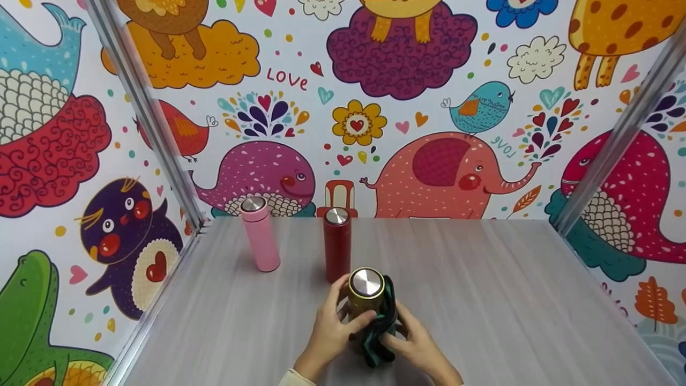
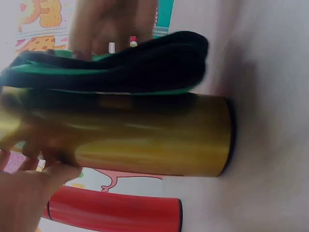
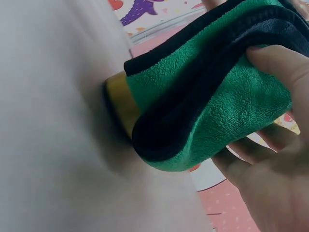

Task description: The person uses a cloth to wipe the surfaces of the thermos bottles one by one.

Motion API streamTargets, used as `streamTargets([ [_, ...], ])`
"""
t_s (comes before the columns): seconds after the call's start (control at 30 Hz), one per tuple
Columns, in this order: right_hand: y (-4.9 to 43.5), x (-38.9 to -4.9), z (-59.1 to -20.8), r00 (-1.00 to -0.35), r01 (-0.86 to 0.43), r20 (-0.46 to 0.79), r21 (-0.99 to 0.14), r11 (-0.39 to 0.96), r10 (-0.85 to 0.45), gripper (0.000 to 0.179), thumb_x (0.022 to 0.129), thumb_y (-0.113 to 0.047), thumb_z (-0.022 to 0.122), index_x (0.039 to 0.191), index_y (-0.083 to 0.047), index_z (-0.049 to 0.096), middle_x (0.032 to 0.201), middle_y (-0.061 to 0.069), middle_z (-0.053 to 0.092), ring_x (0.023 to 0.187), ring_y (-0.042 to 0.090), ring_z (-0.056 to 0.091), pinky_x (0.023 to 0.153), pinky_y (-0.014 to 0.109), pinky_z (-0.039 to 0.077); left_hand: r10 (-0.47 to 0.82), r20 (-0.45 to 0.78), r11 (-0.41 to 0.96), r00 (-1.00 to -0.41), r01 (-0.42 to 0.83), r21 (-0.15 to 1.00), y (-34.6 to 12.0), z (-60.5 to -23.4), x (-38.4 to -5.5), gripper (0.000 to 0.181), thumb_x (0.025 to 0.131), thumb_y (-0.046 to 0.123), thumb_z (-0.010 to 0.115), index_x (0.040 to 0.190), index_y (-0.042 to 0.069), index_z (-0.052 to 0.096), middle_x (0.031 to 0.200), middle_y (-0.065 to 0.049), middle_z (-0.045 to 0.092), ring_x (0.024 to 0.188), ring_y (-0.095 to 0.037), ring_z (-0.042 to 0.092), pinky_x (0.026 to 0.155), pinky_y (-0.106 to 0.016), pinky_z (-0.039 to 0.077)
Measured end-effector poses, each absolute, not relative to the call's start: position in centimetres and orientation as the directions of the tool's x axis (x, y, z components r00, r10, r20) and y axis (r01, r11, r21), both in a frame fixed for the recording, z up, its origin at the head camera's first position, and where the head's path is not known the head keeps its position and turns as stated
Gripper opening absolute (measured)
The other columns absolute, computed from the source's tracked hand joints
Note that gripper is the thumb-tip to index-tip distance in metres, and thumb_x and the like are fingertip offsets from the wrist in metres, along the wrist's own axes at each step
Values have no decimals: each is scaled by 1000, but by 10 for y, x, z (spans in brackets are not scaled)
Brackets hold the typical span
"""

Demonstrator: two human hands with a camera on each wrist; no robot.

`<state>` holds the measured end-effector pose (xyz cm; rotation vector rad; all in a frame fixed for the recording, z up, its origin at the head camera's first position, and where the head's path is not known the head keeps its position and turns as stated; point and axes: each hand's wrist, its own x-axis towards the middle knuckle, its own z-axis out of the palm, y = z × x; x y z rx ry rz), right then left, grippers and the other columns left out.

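A gold thermos flask [image 1: 366, 289] with a steel-topped lid is held upright close over the grey table. My left hand [image 1: 333, 328] grips it round its upper body, thumb across the front; the left wrist view shows its gold side [image 2: 159, 140] and dark base rim. My right hand [image 1: 423, 346] holds a folded green cloth [image 3: 222, 106] with dark edging against the flask's right side. In the right wrist view the thumb presses on the cloth and the fingers reach behind it. The cloth hides much of the flask there.
Just behind the flask stands a red thermos flask [image 1: 337, 246]. A pink thermos flask [image 1: 261, 236] stands farther left on the grey table [image 1: 509, 300]. Walls with cartoon animals and metal corner posts [image 1: 144, 112] border the table at the back and sides.
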<state>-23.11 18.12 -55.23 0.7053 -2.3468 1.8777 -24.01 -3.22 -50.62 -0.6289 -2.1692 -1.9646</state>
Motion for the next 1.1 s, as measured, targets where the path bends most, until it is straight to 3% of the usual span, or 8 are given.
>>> streamTargets([
  [0.23,183,-235,-568,-904,-310,255,-943,116,-345,70,94,-5,67,155,-3,33,151,20,41,132,12,45,101,35,46,157,413,90,-897,430,899,-33,-506,-240,70,86,29,81,146,23,45,132,-3,49,129,-28,49,98,-50,49],
  [0.4,182,-233,-568,-907,-312,279,-948,58,-315,70,90,3,66,153,-2,37,147,21,45,127,18,50,97,33,49,159,417,105,-895,435,894,-34,-508,-242,71,85,30,82,147,22,47,133,-1,52,126,-25,53,97,-44,50],
  [0.6,180,-228,-549,-916,-336,327,-942,-3,-233,64,91,6,65,150,1,41,137,20,54,111,21,60,85,32,55,186,452,147,-872,479,865,-37,-509,-245,72,85,33,81,148,21,47,136,2,56,119,-19,57,95,-37,52],
  [0.87,178,-233,-505,-805,-557,554,-829,-50,-213,54,90,13,62,142,5,48,130,16,59,113,22,61,91,28,52,290,446,13,-847,469,883,-46,-509,-250,63,88,20,79,143,15,48,135,-4,59,124,-23,56,99,-35,49],
  [1.1,177,-236,-474,-694,-690,683,-721,-59,-228,55,89,18,62,141,8,47,131,21,57,118,23,59,99,28,48,354,411,51,-840,456,889,-55,-507,-253,59,93,23,73,147,13,50,131,-5,53,120,-22,56,100,-34,49],
])
